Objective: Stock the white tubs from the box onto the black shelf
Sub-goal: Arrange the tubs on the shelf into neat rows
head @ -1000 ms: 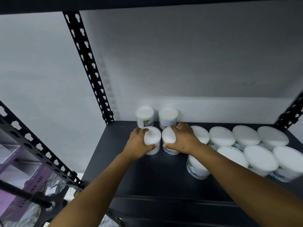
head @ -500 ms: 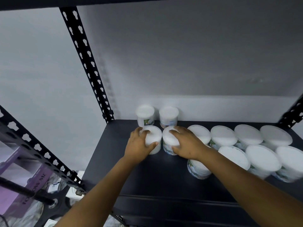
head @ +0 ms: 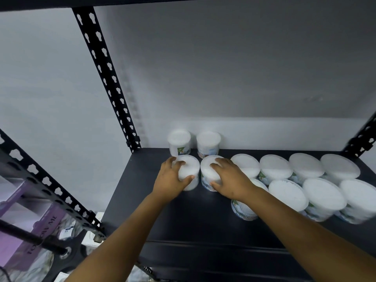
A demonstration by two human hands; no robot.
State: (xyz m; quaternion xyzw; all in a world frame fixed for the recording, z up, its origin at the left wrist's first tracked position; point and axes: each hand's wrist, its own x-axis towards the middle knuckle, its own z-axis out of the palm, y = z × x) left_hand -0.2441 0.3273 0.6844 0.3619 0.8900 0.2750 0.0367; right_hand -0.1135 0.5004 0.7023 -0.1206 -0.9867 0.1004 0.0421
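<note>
purple box [head: 43,226] at lower left printed "FOLLOW ME", partly hidden, tub labels too blurred to read

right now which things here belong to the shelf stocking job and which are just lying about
Part of the job:
- left hand gripping a small tub
- right hand gripping the neighbouring tub
- two small tubs behind
- larger tubs in two rows
- black shelf

Just lying about:
- purple box, lower left
- black bar beside it
</note>
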